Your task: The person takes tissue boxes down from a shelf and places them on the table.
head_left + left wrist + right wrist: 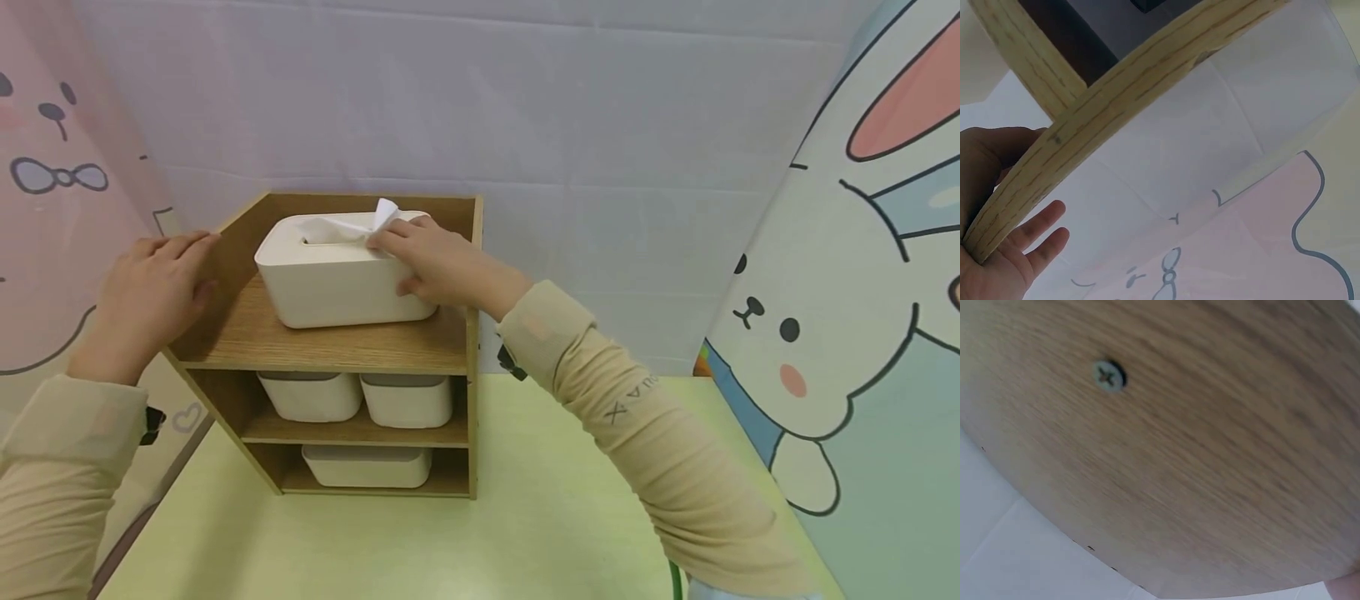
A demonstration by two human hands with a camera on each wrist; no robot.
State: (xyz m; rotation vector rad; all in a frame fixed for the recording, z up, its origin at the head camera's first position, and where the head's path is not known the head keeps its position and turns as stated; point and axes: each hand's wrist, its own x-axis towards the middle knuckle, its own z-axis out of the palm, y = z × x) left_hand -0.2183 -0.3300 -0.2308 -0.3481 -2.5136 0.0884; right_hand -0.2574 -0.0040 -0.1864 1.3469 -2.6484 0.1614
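A white tissue box (337, 292) sits on the top board of a small wooden shelf (352, 348), a white tissue (386, 213) poking up from its slot. My right hand (442, 262) holds the box's right part, fingers over the top beside the tissue and thumb low on the front face. At the shelf's left side, my left hand (153, 283) grips the side panel. In the left wrist view, the thumb and fingers lie on opposite sides of the panel edge (1066, 137). The right wrist view shows mostly the shelf's outer side (1166, 444) with a screw.
Two white bins (311, 398) stand in the middle compartment, and a wider white bin (367, 468) is in the bottom one. The shelf stands on a pale green table (555, 500). Behind it hangs a white cloth (600, 167); cartoon-printed panels (862, 333) flank both sides.
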